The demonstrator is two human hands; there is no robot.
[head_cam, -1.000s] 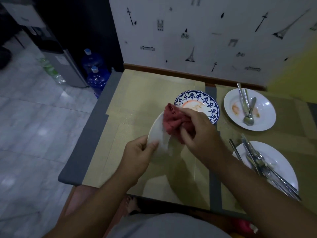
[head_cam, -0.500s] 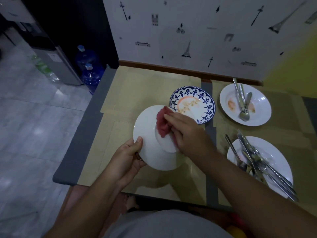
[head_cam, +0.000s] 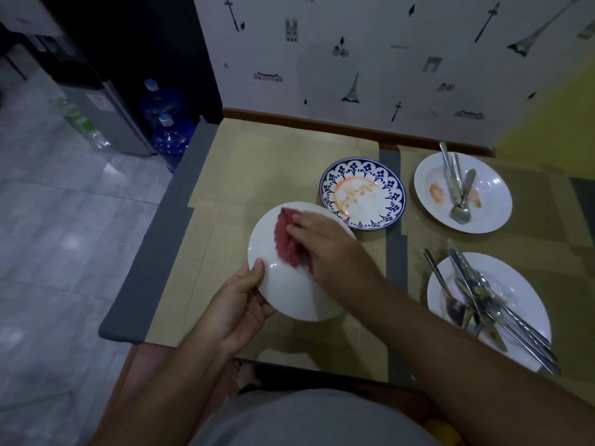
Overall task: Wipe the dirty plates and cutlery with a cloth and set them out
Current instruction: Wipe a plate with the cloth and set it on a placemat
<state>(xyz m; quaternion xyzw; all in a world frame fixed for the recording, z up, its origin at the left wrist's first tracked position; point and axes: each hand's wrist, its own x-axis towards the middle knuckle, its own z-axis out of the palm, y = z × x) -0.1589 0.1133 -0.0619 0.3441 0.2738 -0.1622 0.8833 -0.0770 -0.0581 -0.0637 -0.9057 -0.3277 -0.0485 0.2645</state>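
Note:
Above the table's front left, my left hand [head_cam: 238,304] grips a white plate [head_cam: 289,294] by its lower left rim, thumb on top. On the plate's upper part lies a red cloth [head_cam: 285,239], and my right hand [head_cam: 328,249] presses on it with flat fingers. Behind it a blue-patterned plate [head_cam: 362,193] with orange smears sits on the mat. A white plate [head_cam: 492,201] at the back right holds smears and a spoon with other cutlery [head_cam: 458,191]. At the front right, another white plate [head_cam: 518,284] carries several pieces of cutlery [head_cam: 483,304].
Tan placemats cover the table, whose grey edge [head_cam: 154,252] runs along the left. A patterned wall [head_cam: 370,66] closes the far side. On the floor at the far left stand two blue water bottles [head_cam: 167,136] beside a dispenser.
The white plate has turned from edge-on to facing up, and it now sits lower. My right hand flattened over the cloth and slid it across the plate.

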